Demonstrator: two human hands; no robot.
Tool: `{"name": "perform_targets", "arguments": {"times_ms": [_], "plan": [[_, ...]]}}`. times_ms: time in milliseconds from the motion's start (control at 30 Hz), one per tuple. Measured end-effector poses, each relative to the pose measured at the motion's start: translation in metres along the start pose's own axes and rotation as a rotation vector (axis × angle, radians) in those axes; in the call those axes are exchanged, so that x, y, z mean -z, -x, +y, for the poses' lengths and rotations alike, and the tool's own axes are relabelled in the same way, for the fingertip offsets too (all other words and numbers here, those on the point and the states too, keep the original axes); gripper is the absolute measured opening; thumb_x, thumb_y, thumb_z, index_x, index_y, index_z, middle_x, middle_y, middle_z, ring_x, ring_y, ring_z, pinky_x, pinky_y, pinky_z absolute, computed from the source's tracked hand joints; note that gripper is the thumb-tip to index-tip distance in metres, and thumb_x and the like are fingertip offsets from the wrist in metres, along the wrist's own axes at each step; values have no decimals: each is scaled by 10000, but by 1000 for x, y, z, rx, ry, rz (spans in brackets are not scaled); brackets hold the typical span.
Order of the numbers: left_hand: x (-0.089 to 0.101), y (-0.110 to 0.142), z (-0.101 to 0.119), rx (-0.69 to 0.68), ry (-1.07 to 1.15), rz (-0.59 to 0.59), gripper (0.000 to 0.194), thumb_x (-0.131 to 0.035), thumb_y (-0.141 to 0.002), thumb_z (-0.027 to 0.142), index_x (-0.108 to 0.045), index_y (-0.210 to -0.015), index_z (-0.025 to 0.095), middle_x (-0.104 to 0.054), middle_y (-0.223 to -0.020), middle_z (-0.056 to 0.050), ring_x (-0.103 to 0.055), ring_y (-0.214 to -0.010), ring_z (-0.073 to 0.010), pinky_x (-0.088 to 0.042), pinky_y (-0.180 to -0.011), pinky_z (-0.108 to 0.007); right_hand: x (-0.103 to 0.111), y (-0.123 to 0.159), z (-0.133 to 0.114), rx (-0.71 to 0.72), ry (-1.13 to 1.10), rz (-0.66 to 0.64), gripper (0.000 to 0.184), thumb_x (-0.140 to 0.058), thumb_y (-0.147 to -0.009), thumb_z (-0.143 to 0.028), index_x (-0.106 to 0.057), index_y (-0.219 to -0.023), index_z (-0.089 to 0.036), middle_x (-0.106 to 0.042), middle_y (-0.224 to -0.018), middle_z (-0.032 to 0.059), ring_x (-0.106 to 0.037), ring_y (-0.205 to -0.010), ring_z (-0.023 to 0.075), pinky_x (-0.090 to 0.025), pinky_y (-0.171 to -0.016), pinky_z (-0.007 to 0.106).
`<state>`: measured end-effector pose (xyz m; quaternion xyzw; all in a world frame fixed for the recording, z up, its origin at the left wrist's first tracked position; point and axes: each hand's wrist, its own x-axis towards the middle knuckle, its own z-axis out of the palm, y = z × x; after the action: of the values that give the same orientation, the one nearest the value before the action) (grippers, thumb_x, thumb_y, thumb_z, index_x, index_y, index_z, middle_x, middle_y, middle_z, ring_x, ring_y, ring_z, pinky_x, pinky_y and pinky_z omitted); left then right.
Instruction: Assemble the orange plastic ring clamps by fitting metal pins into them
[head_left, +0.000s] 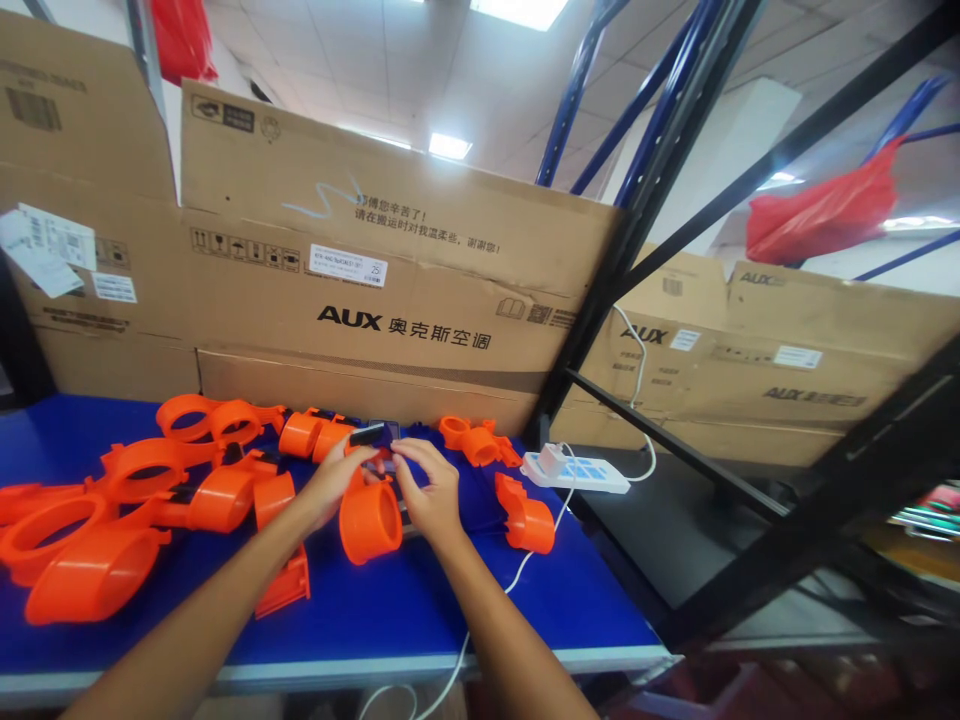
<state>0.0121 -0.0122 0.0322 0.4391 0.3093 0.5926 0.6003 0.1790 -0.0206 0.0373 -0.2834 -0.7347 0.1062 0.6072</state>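
Between my two hands hangs an orange plastic ring part, its round opening facing right and down. My left hand is closed at its upper left side, the fingertips around its top. My right hand pinches at the upper right of the same part, by a small dark, partly see-through piece; what exactly its fingertips grip is hidden. A black strip-like piece shows just above my left fingers. Just below my left forearm lies another orange part.
Several orange ring parts cover the left of the blue tabletop. More lie at the back and right. A white power strip trails a cable over the front edge. Cardboard panels and a black rack post stand behind.
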Motion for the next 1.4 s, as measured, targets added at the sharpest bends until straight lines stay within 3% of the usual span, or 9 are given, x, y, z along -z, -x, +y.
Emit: {"name": "perform_targets", "arguments": {"times_ms": [233,333,433,533,667,833,1100,1233,1400], "plan": [[-2,3,3,35,17,-31,307,-806,-719,283,-643,-941,149,-695,-744,-27,-637,-574,-128,-500,-555,-222,4,-2,5,-117,-94,-18,159,-641,-931,-309,-766,-1017,-261,-743,-1049,75,-668,-1022,240,-518,-945,424],[-2,7,3,81,-10,-118,503,-821,-720,243,-637,-1179,155,-714,-774,-34,-656,-582,-138,-517,-586,-240,2,-3,8,-297,-290,39,316,-659,-914,-389,-684,-1198,-252,-720,-1062,73,-658,-975,223,-528,-885,377],[0,16,5,138,-11,-220,831,-839,-717,194,-477,-1465,199,-731,-790,-44,-676,-591,-155,-521,-598,-252,1,-3,7,-481,-541,-124,517,-666,-890,-476,-579,-1355,-267,-705,-1024,47,-636,-776,176,-536,-704,306],[1,24,7,196,-3,-271,948,-825,-760,199,-330,-1568,234,-720,-740,-36,-694,-588,-179,-527,-586,-263,3,-5,2,-571,-693,-276,499,-677,-867,-510,-618,-1303,-274,-688,-1063,43,-631,-772,176,-527,-646,286],[-3,24,10,227,17,-313,1038,-830,-772,225,-210,-1602,283,-752,-908,-89,-752,-695,-250,-590,-672,-359,4,-6,1,-587,-734,-219,446,-727,-828,-487,-633,-1206,-269,-686,-1100,46,-652,-936,218,-541,-758,312],[-9,11,8,141,-15,-293,776,-828,-782,316,-484,-1468,204,-693,-1240,-181,-758,-863,-288,-612,-739,-379,-4,-5,8,-591,-647,-68,421,-777,-797,-428,-588,-1136,-264,-660,-900,3,-638,-836,169,-521,-779,283],[-4,4,1,123,-94,-236,670,-835,-766,350,-599,-1366,168,-748,-1122,-145,-758,-751,-261,-610,-699,-365,-9,-3,9,-580,-624,-80,375,-771,-799,-434,-531,-1029,-260,-651,-873,-4,-639,-805,164,-527,-750,284],[-6,3,1,87,-73,-173,623,-842,-751,308,-627,-1319,168,-752,-1117,-134,-757,-848,-272,-606,-726,-344,-10,-5,12,-537,-550,-101,340,-706,-845,-493,-573,-1052,-258,-685,-970,24,-657,-860,181,-529,-785,305],[-5,3,6,92,51,-70,554,-797,-778,315,-633,-1279,144,-765,-1072,-154,-749,-926,-289,-593,-781,-341,12,-9,25,-434,-104,-55,347,-479,-967,-517,-667,-1005,-229,-715,-968,59,-647,-925,229,-494,-847,355]]}}
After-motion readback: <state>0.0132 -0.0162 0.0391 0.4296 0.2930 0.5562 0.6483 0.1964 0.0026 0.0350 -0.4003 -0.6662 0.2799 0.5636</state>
